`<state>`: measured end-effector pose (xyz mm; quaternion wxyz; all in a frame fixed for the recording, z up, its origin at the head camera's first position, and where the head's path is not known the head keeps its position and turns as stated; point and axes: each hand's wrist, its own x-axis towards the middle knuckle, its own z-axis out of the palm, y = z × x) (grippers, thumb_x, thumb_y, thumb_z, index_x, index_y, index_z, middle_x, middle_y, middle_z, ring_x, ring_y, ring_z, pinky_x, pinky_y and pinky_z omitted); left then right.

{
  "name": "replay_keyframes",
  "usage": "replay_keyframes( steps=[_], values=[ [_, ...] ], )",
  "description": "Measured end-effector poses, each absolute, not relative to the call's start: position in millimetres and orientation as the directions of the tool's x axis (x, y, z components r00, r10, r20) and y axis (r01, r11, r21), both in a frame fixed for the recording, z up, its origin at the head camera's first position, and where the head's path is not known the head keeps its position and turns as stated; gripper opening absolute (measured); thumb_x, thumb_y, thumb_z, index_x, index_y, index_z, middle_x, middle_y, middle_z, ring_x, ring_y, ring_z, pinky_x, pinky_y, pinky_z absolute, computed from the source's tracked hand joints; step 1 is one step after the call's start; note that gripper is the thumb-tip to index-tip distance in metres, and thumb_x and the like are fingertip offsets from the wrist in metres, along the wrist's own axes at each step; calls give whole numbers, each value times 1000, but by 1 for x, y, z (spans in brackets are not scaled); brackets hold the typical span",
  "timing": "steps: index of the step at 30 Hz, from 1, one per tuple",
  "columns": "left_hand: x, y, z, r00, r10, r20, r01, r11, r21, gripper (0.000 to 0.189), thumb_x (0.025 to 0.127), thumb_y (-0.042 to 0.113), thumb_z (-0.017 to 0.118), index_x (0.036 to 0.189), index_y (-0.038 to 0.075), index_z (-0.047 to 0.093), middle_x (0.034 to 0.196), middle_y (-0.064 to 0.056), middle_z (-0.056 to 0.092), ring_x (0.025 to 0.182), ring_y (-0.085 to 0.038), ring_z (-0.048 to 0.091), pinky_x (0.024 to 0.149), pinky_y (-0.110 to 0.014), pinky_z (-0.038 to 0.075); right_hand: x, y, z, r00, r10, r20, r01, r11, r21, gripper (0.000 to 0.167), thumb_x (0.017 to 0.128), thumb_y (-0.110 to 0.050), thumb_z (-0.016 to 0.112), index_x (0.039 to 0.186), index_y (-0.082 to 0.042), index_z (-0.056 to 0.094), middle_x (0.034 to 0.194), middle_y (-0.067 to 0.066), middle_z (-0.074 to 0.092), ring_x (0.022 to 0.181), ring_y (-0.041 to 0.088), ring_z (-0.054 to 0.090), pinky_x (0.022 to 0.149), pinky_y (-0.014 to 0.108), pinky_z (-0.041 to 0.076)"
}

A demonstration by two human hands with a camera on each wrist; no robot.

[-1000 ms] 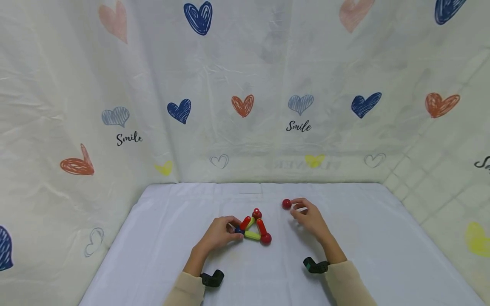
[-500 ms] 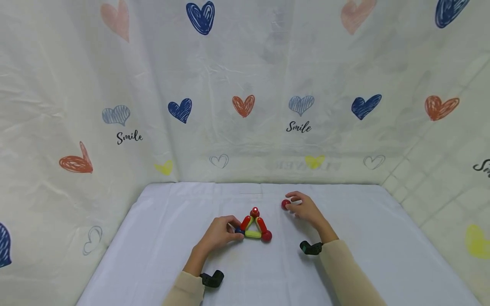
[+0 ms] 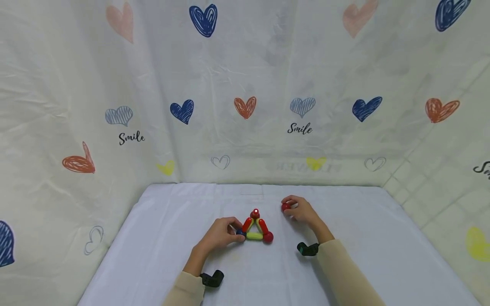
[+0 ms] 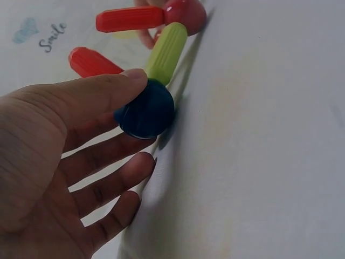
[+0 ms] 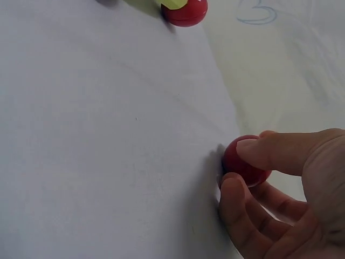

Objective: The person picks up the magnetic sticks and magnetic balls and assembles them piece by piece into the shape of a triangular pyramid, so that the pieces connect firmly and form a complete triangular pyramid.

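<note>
My left hand [image 3: 222,231] pinches a dark blue ball [image 4: 146,110] between thumb and forefinger. That ball is one corner of a triangle of rods and balls on the table. A yellow-green rod [image 3: 254,236] runs from it to a red ball [image 3: 268,237] at the right corner, and another red ball [image 3: 254,214] forms the far corner. Red rods [image 3: 263,226] slant upward from the corners. Further back on the right, my right hand [image 3: 302,211] holds a loose red ball [image 5: 245,162] between thumb and fingers, at the tabletop.
A white cloth covers the table [image 3: 260,276]. Behind and beside it hangs a pale curtain [image 3: 268,76] printed with hearts. Each wrist wears a small black camera, the left camera [image 3: 212,279] and the right camera [image 3: 308,249].
My right hand has moved left to the loose red ball and taken hold of it. My left hand stays on the blue ball, while the triangle has turned slightly.
</note>
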<state>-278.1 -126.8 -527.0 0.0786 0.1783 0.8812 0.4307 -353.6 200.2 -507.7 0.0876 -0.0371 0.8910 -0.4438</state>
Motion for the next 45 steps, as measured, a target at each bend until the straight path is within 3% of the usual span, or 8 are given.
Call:
replay_keyframes(
  steps=[13, 27, 37, 45],
  values=[
    [-278, -126, -527, -926, 377, 17, 246, 568, 785, 27, 83, 33, 86, 105, 24, 73, 94, 8, 69, 78, -11, 59, 67, -25, 47, -333, 190, -491, -980, -177, -95, -18, 545, -838, 38, 96, -10, 70, 133, -11, 62, 132, 15, 60, 104, 28, 63, 68, 33, 61],
    [-279, -128, -526, -923, 384, -2, 230, 558, 797, 24, 89, 37, 79, 109, 26, 72, 103, 8, 71, 86, -13, 60, 72, -27, 50, -299, 159, -465, -943, -333, -1, -143, 406, -902, 35, 94, -18, 73, 128, -18, 65, 128, 11, 65, 101, 26, 64, 66, 37, 61],
    [-279, -126, -524, -925, 380, 24, 244, 543, 803, 21, 92, 40, 76, 107, 26, 72, 102, 7, 72, 86, -13, 60, 76, -27, 49, -287, 140, -462, -896, -441, 54, -245, 389, -888, 35, 95, -18, 73, 129, -17, 65, 126, 9, 66, 91, 25, 64, 62, 38, 59],
    [-278, -125, -524, -922, 383, 54, 264, 523, 810, 18, 93, 36, 75, 107, 26, 72, 101, 6, 73, 84, -13, 61, 74, -27, 50, -283, 134, -465, -890, -451, 69, -277, 414, -867, 32, 95, -18, 74, 126, -20, 67, 123, 6, 65, 83, 23, 62, 61, 39, 58]
  ],
)
